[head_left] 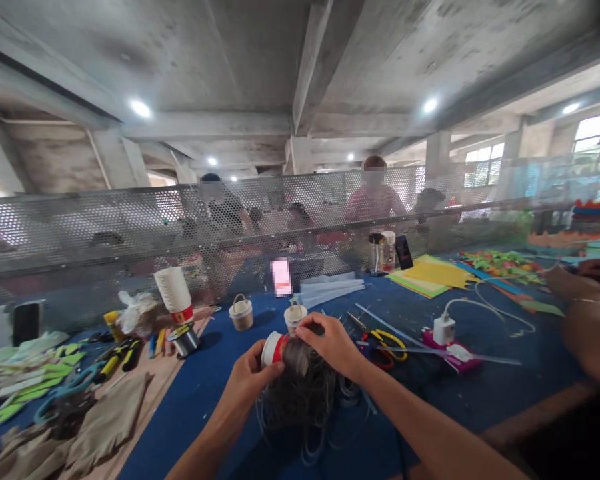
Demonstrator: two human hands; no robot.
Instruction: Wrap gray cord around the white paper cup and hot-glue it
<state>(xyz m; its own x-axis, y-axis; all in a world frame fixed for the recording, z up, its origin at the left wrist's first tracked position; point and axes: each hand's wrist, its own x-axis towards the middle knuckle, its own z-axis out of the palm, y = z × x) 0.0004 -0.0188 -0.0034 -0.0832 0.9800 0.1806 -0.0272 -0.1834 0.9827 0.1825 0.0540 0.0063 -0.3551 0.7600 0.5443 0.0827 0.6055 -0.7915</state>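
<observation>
My left hand [255,373] is closed around a white and red paper cup [270,349], tipped on its side. A band of grey strands [296,360] lies against the end of the cup towards the right. Above that band, the thumb and fingers of my right hand [330,341] are pinched together; what is between them is too small to make out. Under both hands a tangled heap of dark grey, partly clear cord [305,400] spreads over the blue tabletop [180,427]. Just behind my right fingers stands a small paper cup with a handle [294,313], partly hidden.
Another handled cup [241,313] stands nearby. Left are stacked cups [173,293], a wire spool [185,340], pliers, scissors and gloves [110,413]. Right are yellow-handled scissors [393,345], a charger [444,329] and coloured sheets [433,275]. Another person's arm [585,313] reaches in. A perforated screen [300,220] stands behind.
</observation>
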